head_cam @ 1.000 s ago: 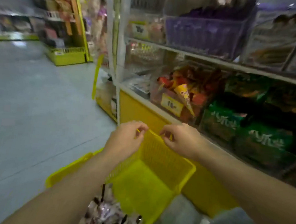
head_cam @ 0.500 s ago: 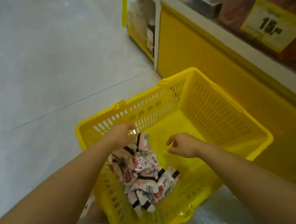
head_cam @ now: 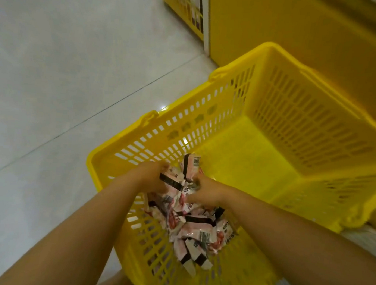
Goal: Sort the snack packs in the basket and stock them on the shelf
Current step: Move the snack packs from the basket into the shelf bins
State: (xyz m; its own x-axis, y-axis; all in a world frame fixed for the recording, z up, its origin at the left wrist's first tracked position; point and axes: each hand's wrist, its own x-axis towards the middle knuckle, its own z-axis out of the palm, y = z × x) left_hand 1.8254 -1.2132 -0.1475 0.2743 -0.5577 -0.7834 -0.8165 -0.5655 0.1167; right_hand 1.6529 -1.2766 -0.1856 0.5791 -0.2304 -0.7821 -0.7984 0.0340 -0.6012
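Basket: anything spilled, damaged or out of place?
Nothing spilled or torn shows. The snack packs lie jumbled at the near end of the basket, none on the floor; left hand and right hand grip packs.

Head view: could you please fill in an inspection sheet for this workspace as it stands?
Surface: pale tiled floor; the yellow basket appears to sit on it.
Job's things: snack packs heaped in the near end of the basket.
Clutter: nothing seen.
Grippers: left hand and right hand both grip packs at the top of the heap, fingers curled.
Cables: nothing seen.
Surroundings: yellow shelf base just beyond the basket; a second yellow slotted bin at the top edge.
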